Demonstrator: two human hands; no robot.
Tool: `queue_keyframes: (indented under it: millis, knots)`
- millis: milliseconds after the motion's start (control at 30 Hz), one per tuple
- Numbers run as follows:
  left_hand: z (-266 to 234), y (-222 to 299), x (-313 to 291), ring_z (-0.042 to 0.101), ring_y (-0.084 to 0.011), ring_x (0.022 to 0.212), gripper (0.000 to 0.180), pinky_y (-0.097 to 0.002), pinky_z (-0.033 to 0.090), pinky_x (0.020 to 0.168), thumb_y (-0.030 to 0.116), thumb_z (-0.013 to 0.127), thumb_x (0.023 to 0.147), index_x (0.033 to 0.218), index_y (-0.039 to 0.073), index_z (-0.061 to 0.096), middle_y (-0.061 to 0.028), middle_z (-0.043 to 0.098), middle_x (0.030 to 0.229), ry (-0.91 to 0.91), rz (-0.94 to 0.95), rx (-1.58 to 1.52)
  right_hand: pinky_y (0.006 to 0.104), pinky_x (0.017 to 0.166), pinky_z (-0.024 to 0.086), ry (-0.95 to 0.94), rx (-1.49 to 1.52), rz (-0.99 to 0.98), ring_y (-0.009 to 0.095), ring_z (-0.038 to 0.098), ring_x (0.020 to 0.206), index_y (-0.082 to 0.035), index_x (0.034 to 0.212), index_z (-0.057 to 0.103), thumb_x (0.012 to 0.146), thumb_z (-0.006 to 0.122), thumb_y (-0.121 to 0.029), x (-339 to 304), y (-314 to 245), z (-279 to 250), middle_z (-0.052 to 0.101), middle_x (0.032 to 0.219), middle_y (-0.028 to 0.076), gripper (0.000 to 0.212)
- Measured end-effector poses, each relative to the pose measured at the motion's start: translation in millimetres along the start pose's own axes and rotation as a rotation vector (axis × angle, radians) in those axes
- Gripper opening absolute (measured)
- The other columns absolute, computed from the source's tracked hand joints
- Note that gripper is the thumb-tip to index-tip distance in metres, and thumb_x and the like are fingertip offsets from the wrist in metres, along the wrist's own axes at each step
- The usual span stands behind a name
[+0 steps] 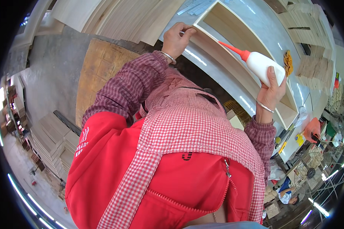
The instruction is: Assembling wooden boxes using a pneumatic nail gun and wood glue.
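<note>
My right hand (273,91) is wrapped round a white squeeze bottle (262,65) with a long red nozzle. The bottle tilts so that its nozzle points left, over the near board of a long, shallow wooden frame (227,51). The frame rests on a pale, shiny table, its left corner closest to me. At that corner my left hand (176,40) has thumb and forefinger pinched on the wood's end. Whether the nozzle tip touches the board I cannot tell.
Wooden boards (114,19) are stacked at the far left, and more board stacks (315,68) stand at the right. An orange cloth (288,63) lies beside the frame. A brown wooden panel (99,65) is left of me. A person (286,192) is at the lower right.
</note>
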State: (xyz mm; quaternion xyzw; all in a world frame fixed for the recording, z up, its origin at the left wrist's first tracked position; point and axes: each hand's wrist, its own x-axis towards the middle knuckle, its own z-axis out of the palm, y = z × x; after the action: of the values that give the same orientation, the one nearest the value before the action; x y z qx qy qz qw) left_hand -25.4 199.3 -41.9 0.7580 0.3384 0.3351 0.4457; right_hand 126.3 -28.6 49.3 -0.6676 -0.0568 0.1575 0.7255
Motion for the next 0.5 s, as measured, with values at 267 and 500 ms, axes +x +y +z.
queue_keyframes:
  millis: [267,500]
  knots:
    - [-1,-8,-3,0.056,-0.0154,0.065,0.017,-0.0253,0.046,0.062,0.019,0.065,0.082,0.088,0.003,0.065,-0.0045,0.065,0.077,-0.026,-0.044,0.032,0.0276,0.077,0.051,0.100,0.014,0.012,0.023,0.058,0.090,0.002,0.114,0.046,0.080,0.070,-0.011,-17,1,-59,0.054,0.105,0.015,0.044]
    - [-4,-28,1,0.056,-0.0140,0.065,0.020,-0.0252,0.046,0.062,0.019,0.064,0.083,0.091,0.001,0.065,-0.0059,0.065,0.079,-0.030,-0.059,-0.004,0.0275,0.077,0.051,0.215,0.016,0.000,0.022,0.058,0.088,0.002,0.114,0.047,0.081,0.068,-0.010,-33,6,-118,0.055,0.103,0.014,0.041]
